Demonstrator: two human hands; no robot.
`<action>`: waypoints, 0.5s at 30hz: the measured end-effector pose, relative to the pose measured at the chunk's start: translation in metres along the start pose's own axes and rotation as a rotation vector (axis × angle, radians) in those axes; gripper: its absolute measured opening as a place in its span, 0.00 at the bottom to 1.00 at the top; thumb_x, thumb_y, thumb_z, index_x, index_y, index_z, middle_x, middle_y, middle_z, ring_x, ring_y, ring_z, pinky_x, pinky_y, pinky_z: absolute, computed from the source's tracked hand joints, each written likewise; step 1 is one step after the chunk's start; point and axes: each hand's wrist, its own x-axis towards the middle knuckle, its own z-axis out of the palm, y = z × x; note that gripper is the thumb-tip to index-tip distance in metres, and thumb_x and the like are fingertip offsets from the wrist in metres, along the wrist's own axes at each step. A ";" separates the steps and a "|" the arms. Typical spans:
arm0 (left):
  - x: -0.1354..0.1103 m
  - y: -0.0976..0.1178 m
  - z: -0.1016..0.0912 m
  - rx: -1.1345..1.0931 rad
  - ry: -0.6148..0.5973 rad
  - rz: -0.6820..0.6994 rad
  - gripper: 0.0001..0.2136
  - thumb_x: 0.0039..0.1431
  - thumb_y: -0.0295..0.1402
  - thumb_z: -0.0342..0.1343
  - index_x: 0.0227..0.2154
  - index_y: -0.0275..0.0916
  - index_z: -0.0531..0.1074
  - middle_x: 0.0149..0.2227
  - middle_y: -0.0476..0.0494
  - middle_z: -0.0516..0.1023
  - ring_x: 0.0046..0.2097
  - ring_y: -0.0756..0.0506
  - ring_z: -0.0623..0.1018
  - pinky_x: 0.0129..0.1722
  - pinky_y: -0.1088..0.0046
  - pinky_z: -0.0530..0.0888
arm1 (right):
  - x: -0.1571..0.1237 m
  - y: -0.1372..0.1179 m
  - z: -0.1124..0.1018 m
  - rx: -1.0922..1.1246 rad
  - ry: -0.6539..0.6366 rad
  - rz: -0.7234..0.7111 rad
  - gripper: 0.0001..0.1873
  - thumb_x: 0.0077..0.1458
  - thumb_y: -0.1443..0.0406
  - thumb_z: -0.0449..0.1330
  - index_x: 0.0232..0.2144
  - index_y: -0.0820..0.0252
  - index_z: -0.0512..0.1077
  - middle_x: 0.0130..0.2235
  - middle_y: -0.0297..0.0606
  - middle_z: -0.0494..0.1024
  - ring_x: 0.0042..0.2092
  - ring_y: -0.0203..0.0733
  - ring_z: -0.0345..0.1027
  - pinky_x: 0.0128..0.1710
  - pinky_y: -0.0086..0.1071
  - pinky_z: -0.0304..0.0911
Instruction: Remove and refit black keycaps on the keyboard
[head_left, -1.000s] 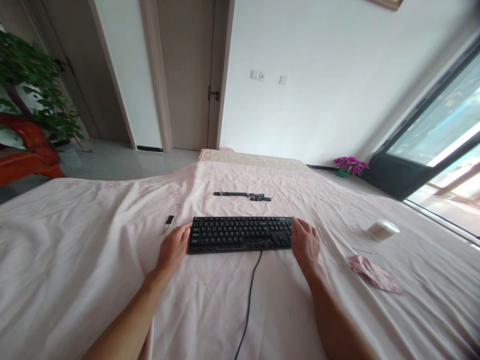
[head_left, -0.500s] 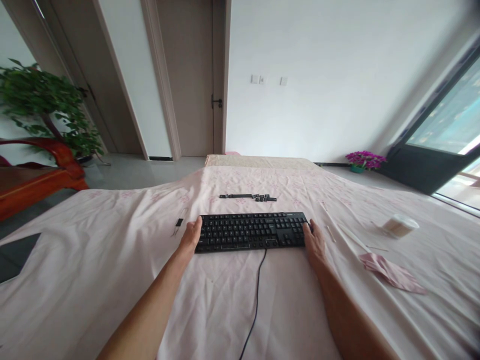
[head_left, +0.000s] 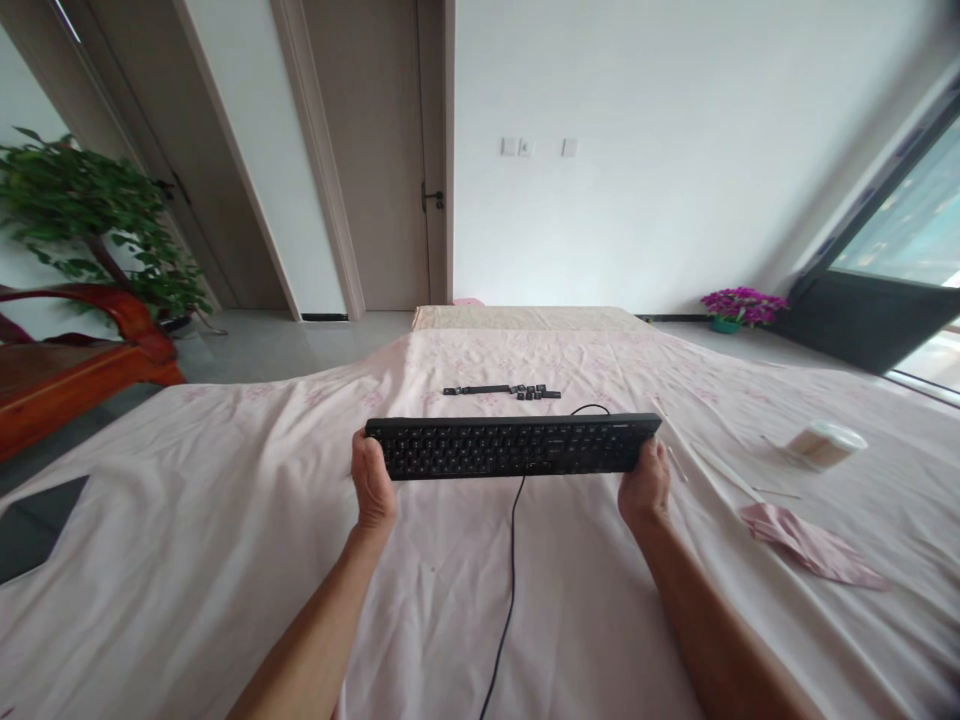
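A black computer keyboard is held up off the cloth, its far edge raised so that the key face tilts toward me. My left hand grips its left end, thumb on the near side and fingers hidden behind. At the right end my right hand is closed round the corner in the same way. A black cable runs from under the keyboard toward me, and a loop of it shows behind the far edge. Beyond the keyboard, several loose black keycaps lie in a row with a long space bar.
A pink flowered cloth covers the table. To the right are a round clear tub of cotton swabs, some loose swabs and a folded pink cloth. A dark flat tablet-like object lies at the left edge.
Both hands have lifted the keyboard from the cloth and tilted its far edge up. It now looks larger and nearer, and covers the small black piece that lay by my left hand.
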 end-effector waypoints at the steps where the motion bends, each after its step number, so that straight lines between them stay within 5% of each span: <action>1: 0.000 0.001 0.000 0.002 0.035 0.014 0.23 0.64 0.49 0.32 0.40 0.38 0.65 0.38 0.41 0.71 0.41 0.44 0.72 0.43 0.68 0.71 | -0.002 -0.002 0.002 0.035 -0.002 -0.006 0.19 0.55 0.50 0.54 0.38 0.59 0.69 0.33 0.30 0.70 0.35 0.36 0.63 0.40 0.32 0.61; 8: 0.004 0.007 -0.003 -0.018 0.203 0.103 0.18 0.64 0.45 0.34 0.37 0.38 0.64 0.33 0.45 0.68 0.37 0.45 0.71 0.39 0.69 0.70 | -0.017 -0.013 0.012 0.103 0.004 -0.066 0.15 0.56 0.53 0.55 0.38 0.57 0.67 0.34 0.29 0.68 0.35 0.35 0.62 0.39 0.31 0.59; 15: 0.006 0.007 -0.004 0.052 0.206 0.130 0.19 0.64 0.47 0.34 0.38 0.38 0.64 0.33 0.45 0.68 0.36 0.45 0.70 0.39 0.69 0.70 | -0.019 -0.011 0.008 -0.005 -0.005 -0.084 0.19 0.56 0.51 0.53 0.42 0.57 0.68 0.37 0.32 0.69 0.38 0.38 0.63 0.40 0.33 0.60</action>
